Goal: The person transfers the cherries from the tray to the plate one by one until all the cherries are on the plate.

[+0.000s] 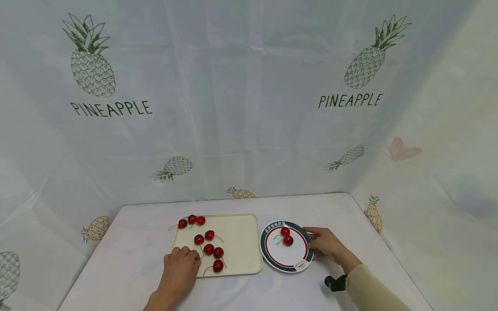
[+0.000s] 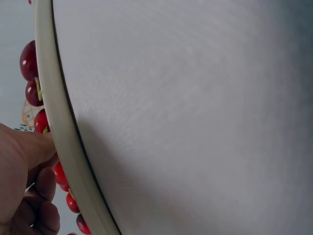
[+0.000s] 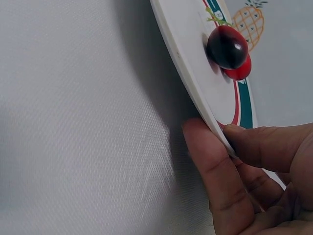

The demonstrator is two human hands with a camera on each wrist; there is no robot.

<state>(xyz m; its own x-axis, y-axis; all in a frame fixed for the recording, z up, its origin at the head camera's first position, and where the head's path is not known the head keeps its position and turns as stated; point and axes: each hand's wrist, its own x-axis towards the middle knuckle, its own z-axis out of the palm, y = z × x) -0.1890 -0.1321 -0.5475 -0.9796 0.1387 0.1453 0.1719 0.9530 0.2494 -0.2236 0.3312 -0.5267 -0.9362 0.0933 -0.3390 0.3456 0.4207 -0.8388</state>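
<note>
One corner, the near-left, of a smooth, rectangular cream tray [image 1: 241,242] is hidden by the left hand [image 1: 181,265], its fingers bent, any hold impossible to tell; eight glossy cherries [image 1: 218,265] lie there, two more on a round, teal-banded plate [image 1: 278,252], its right rim pinched by the right hand's [image 1: 328,245] partly hidden fingers.
</note>
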